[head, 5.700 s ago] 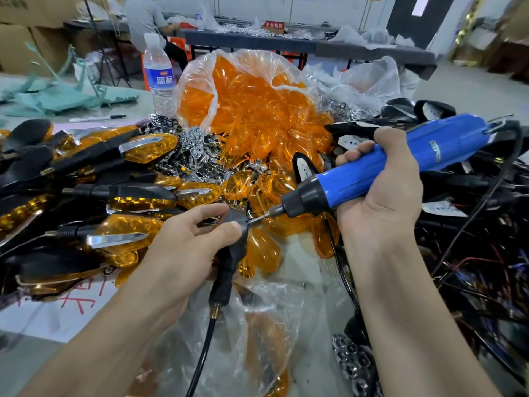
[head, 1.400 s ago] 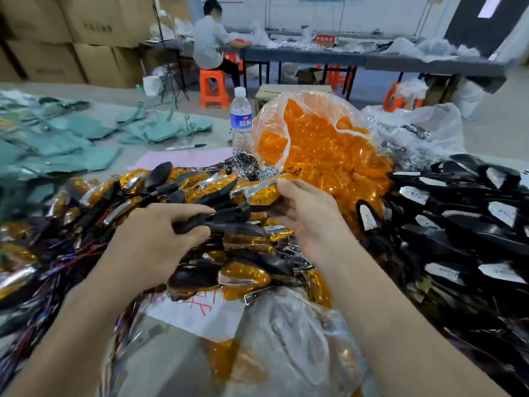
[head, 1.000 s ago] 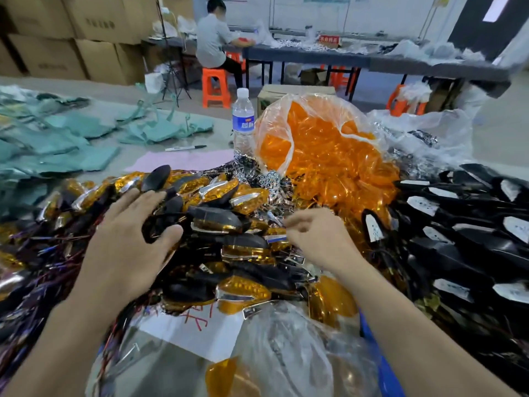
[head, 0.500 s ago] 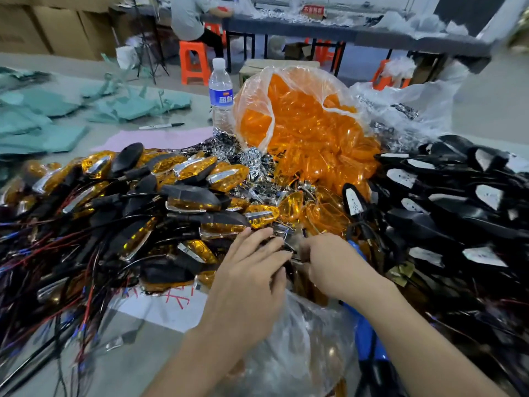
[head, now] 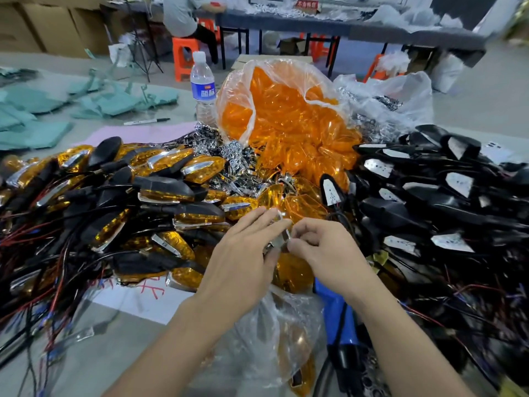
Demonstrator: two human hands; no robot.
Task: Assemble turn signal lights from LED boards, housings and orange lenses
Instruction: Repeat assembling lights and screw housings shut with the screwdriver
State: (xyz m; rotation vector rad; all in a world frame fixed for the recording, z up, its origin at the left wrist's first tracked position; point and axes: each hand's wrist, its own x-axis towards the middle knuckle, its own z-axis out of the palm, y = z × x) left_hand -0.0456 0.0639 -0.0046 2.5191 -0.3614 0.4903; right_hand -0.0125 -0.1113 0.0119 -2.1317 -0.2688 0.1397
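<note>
My left hand [head: 243,262] and my right hand [head: 326,253] meet at the middle of the table. Between their fingertips is a small chrome trim piece [head: 282,238]; my right thumb and finger pinch it, and my left fingers and thumb close round its other side. Just beneath lies an orange lens [head: 289,272]. To the left spreads a pile of finished turn signals [head: 160,190] with black bodies, orange lenses and wires. A clear bag of orange lenses [head: 286,110] stands behind. Black housings with white LED boards [head: 429,196] are heaped on the right.
A blue electric screwdriver [head: 337,319] lies under my right forearm beside a crumpled plastic bag [head: 274,333]. Loose chrome parts [head: 229,156] sit behind the pile, with a water bottle [head: 203,90] further back. A person sits at a far table [head: 286,22].
My left hand left the pile of finished signals and came to the middle. Both hands now meet over the chrome piece, which shows between the fingertips.
</note>
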